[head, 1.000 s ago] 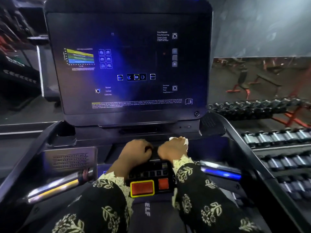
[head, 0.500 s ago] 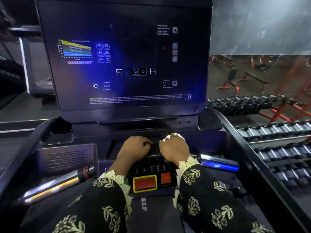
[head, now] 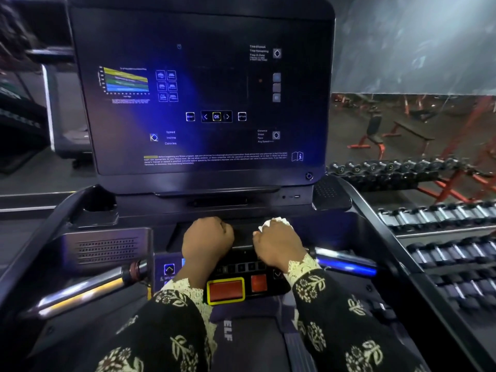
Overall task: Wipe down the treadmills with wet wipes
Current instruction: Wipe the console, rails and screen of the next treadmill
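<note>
Gripping the wet wipe [head: 272, 222] in my R hand [head: 279, 245]: fingers curled round it, white wad poking out past the knuckles on the far side. L hand [head: 208, 240] is balled into a fist just beside it, nothing showing in it. Both sit on the dark tray [head: 243, 234] of the treadmill console [head: 107, 251], directly below the screen [head: 209, 98]. There's a small gap btwn the two hands, no contact.

Step, as I read it: wiping the tray under the display, w/ the L hand prob just bracing. Wipe is at the tray's back edge, right of centre. Can't tell how much of the console is done; no streaks show in this light.

Next move, my guess: drag the wipe sideways along the tray, then back toward me over the keypad [head: 241, 267]. That calls for light pressure, esp. near the big red button [head: 226, 289] w/ the yellow frame and the smaller red button [head: 258, 281] beside it, since a firm press might trigger something. Screen is lit, so its keys may react too. After that the L handlebar [head: 86, 291] and R handlebar [head: 346, 260] look like obvious targets. Dumbbell rack [head: 429, 216] off to the right is well apart, no concern.
</note>
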Demonstrator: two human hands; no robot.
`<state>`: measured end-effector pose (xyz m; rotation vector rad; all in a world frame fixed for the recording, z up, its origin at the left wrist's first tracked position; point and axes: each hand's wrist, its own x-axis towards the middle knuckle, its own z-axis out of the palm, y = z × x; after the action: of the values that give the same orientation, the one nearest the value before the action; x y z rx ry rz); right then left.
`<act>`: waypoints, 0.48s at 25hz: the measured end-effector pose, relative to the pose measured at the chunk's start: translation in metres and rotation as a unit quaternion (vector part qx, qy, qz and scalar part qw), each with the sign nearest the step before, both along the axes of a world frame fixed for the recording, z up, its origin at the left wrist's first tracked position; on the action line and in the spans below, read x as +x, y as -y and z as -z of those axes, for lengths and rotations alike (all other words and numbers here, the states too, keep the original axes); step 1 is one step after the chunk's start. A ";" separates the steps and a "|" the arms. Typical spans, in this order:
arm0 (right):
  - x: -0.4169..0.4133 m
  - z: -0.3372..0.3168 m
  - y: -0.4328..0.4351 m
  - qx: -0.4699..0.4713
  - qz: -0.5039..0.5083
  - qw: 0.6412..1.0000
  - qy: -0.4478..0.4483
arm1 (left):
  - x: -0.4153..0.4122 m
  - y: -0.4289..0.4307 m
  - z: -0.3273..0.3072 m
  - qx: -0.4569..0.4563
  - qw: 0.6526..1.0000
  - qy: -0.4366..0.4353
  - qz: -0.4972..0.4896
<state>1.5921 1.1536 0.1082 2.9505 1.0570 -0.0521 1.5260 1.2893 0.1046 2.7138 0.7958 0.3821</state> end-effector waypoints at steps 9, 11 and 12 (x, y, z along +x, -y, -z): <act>0.027 0.005 -0.028 0.055 0.098 0.976 -0.184 | -0.028 -0.049 0.000 0.033 0.967 -0.069 0.242; 0.023 0.006 -0.044 -0.068 0.090 0.981 -0.155 | -0.035 -0.060 0.004 0.053 0.962 -0.048 0.264; 0.018 0.003 -0.056 -0.086 0.120 0.974 -0.174 | -0.039 -0.063 0.007 0.081 0.962 -0.031 0.260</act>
<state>1.6106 1.2100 0.1050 2.9509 0.6650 -0.6492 1.4866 1.3520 0.0975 2.9545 0.0436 0.2484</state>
